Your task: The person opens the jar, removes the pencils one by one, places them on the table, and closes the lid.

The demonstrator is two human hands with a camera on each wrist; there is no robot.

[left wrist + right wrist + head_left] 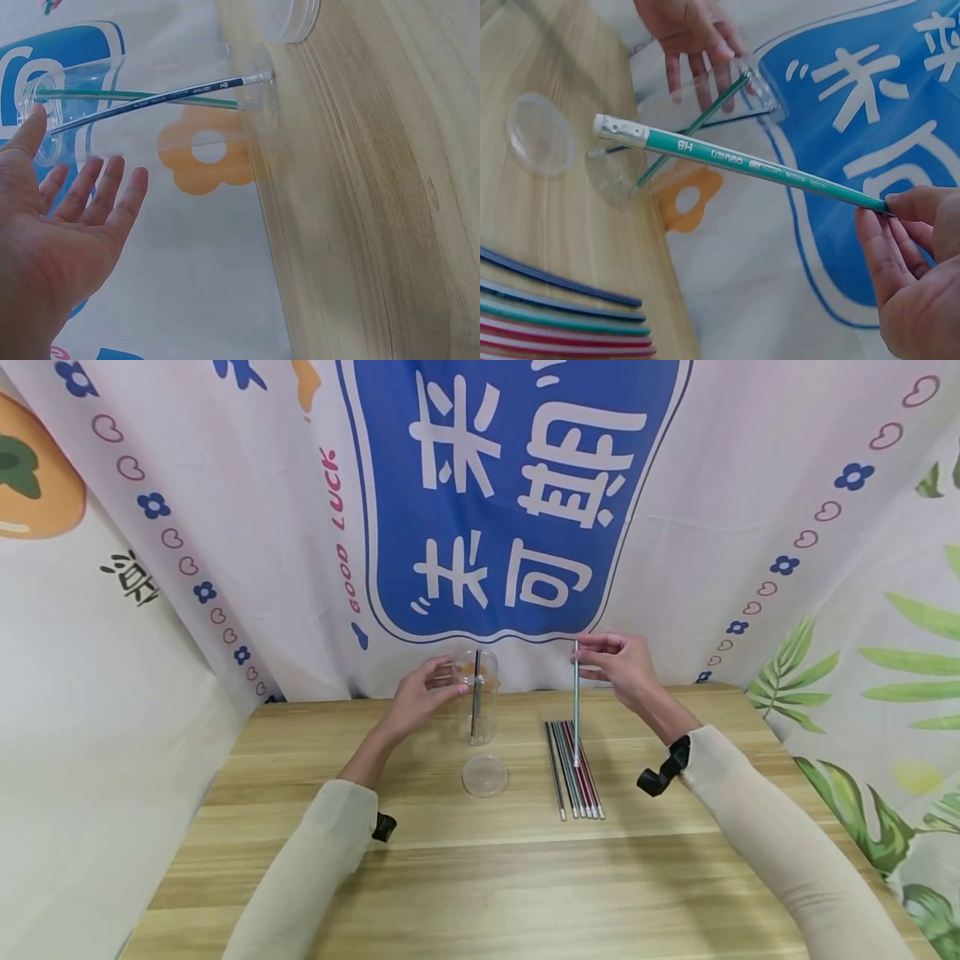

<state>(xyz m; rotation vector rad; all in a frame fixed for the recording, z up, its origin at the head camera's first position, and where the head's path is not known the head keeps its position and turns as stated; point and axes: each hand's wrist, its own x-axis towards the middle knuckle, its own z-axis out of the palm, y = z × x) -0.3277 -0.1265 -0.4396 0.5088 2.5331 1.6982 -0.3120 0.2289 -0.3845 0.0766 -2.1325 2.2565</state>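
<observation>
The right hand (pixel 617 670) pinches a green pencil (pixel 576 706) near its upper end, eraser end down, above a row of pencils (pixel 564 768) on the table. In the right wrist view this green pencil (pixel 757 169) reads HB, held between thumb and fingertips of the right hand (pixel 922 262). A clear plastic cup (pixel 487 718) stands upright with a dark pencil (pixel 165 97) and a green pencil (pixel 79 94) crossed inside it. Around the cup's upper part, the left hand (pixel 423 697) has its thumb and fingers spread; in the left wrist view the left hand (pixel 67 217) has relaxed fingers beside the rim.
A round clear lid (pixel 485 776) lies on the wooden table (pixel 420 893) in front of the cup. The row of blue, green and red pencils lies to its right. A printed cloth (pixel 300 568) hangs close behind the table's back edge.
</observation>
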